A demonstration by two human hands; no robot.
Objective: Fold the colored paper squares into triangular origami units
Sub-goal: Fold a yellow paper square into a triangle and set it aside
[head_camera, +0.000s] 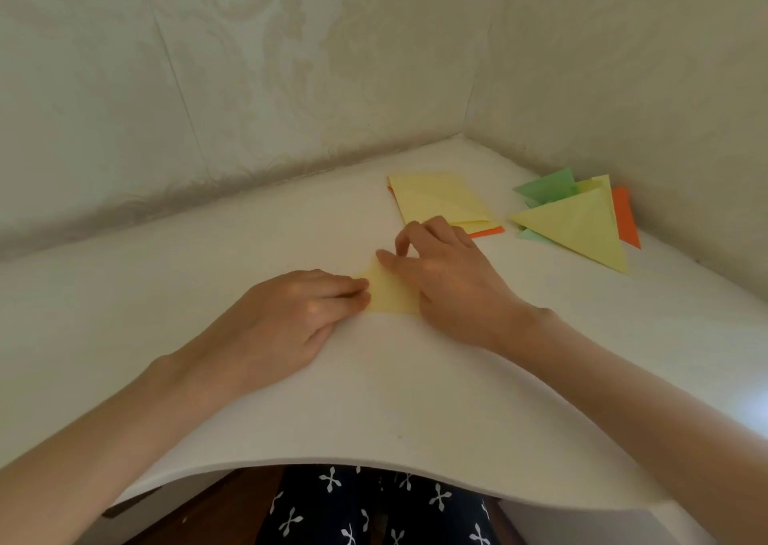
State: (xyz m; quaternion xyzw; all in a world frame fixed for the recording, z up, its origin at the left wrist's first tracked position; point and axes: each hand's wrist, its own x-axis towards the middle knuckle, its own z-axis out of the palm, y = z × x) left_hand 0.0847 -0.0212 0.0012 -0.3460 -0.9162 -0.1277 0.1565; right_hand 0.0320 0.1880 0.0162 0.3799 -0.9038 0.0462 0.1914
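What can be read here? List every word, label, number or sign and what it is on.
None: no readable text in this view.
The yellow paper, the stacked squares and the folded triangles are blank.
The wallpaper bears only ornament; the dark fabric only white cross shapes, not letters.

White table in a papered corner

A white table fills the middle of the frame, its near edge curving across the bottom. Behind it stand two walls that meet in a corner right of centre: the left wall carries pale wallpaper with a faint floral relief and a slanted seam, and the right wall is papered alike. Below the table edge, at bottom centre, shows dark cloth printed with small white crosses, and left of it brown wood.
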